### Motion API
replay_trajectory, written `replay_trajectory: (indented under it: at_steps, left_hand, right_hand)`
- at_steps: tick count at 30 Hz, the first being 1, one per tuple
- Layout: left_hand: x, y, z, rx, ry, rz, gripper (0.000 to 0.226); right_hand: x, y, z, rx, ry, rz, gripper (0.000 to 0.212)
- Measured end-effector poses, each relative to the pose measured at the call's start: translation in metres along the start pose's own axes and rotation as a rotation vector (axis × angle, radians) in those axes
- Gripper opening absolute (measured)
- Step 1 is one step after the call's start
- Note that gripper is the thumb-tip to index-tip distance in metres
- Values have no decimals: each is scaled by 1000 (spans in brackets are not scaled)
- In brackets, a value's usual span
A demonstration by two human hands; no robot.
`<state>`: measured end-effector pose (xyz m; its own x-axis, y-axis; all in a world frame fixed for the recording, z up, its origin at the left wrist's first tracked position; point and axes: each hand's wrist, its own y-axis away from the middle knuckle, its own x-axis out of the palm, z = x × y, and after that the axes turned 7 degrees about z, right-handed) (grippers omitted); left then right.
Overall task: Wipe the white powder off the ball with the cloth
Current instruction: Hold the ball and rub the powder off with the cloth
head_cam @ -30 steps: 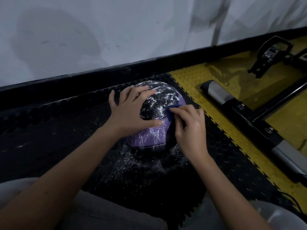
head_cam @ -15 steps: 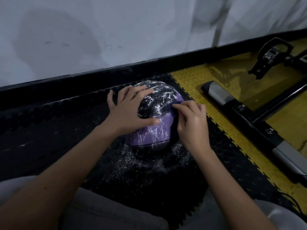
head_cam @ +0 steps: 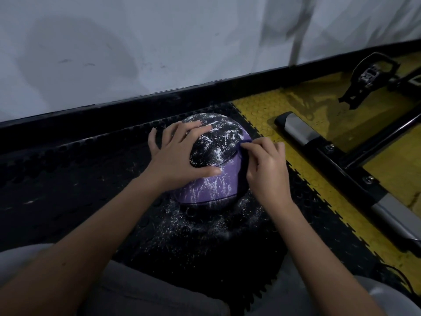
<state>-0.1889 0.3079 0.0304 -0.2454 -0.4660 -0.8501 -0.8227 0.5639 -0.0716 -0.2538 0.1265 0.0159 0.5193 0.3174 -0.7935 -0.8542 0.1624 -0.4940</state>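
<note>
Black floor mat (head_cam: 68, 179), powder-dusted purple-and-black ball (head_cam: 218, 142) on it.
On top, left hand (head_cam: 180, 156) lies spread flat; right hand (head_cam: 266, 167) pinches the dark cloth (head_cam: 242, 169) against its side.

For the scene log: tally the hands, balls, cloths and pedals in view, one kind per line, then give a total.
hands: 2 (left hand, right hand)
ball: 1
cloth: 1
pedal: 1
total: 5
</note>
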Motion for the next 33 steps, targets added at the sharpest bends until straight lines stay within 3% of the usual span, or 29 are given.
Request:
replay_trajectory:
  at_steps: [6,12,19,25,30,33]
  left_hand:
    - [-1,-3,2,-14,-14,2,95]
    - [-1,-4,3,-17,14,11,97]
    - [-3,-6,7,-44,-16,-8,96]
    - [-2,-9,5,-51,22,-2,96]
    - [-2,-8,7,-61,0,-27,98]
    - [-5,-7,6,-64,8,9,95]
  right_hand:
    - [-1,24,17,-112,-11,46,24]
    - [1,2,-7,9,-5,1,23]
    - [8,24,19,-180,-14,42,23]
    - [7,3,2,-25,-62,-12,24]
    - [11,23,24,-193,-24,36,24]
    - [10,8,4,-12,-89,31,22]
